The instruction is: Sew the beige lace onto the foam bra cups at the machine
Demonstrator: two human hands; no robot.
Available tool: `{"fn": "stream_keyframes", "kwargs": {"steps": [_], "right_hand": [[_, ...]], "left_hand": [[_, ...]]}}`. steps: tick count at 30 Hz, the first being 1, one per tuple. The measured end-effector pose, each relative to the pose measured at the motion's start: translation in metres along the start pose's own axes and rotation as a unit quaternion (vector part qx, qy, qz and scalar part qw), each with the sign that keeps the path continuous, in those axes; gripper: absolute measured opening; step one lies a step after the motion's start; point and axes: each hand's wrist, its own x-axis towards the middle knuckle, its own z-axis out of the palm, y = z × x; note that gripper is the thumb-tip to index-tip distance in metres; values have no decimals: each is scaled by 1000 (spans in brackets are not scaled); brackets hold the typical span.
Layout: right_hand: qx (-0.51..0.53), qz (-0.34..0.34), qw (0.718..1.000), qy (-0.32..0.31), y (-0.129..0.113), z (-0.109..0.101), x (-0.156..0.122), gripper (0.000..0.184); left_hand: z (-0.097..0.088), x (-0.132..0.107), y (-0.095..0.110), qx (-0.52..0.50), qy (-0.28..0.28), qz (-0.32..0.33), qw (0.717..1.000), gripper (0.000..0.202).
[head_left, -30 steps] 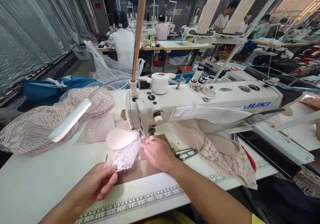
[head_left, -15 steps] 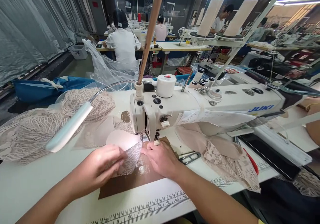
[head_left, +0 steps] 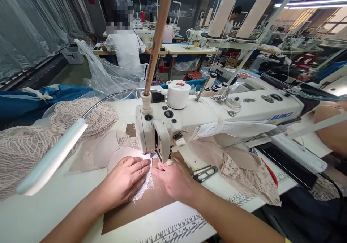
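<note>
My left hand [head_left: 127, 179] lies flat, fingers stretched out together, over a white lace piece [head_left: 143, 189] beside the needle area of a white sewing machine [head_left: 184, 118]. A smooth pale moulded cup [head_left: 115, 159] shows behind that hand. To the right of the lace, my right hand [head_left: 175, 179] rests on a brown sheet [head_left: 132, 216], thumb and fingertips pointing toward the lace edge near the presser foot [head_left: 152, 157]. Its fingers are slightly bent and apart, and the machine head partly hides them. The lace under my left palm is hidden.
Beige lace pieces [head_left: 84, 116] are stacked at left under a lamp [head_left: 52, 156] on a bendable neck. More beige lace fabric [head_left: 244, 170] lies right, by a metal slotted plate [head_left: 206, 174]. A printed ruler [head_left: 176, 232] runs along the front edge. A co-worker [head_left: 124, 47] sits ahead.
My left hand has gone from bent fingers gripping the lace to lying flat over it, closer to the needle. More of the lace is covered. The right hand stays near the presser foot.
</note>
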Motion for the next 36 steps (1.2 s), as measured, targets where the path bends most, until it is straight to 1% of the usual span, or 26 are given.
{"fn": "stream_keyframes", "kwargs": {"steps": [7,10,13,17,22,29,32,36], "right_hand": [[-7,10,1000,19,-2,-1,1,30],[-16,22,999,37,-3,0,2,35],[-23,31,998,39,-3,-1,3,37],[-19,22,999,29,-1,-4,2,33],[-11,5,1000,3,0,-7,-1,31],[-37,40,998,16,-4,-5,3,37],[-41,52,998,13,-4,-4,3,36],[-37,21,999,4,0,-3,0,39]], "left_hand": [[2,0,6,-2,-14,-36,999,34],[4,1,8,-3,-7,-60,998,36],[5,3,9,13,-4,-68,998,38],[5,2,9,30,-12,-66,997,37],[4,0,7,17,-7,-53,998,34],[2,2,2,17,-24,-64,997,33],[3,1,0,14,-28,-62,998,31],[4,-3,-2,5,-13,-44,999,31]]}}
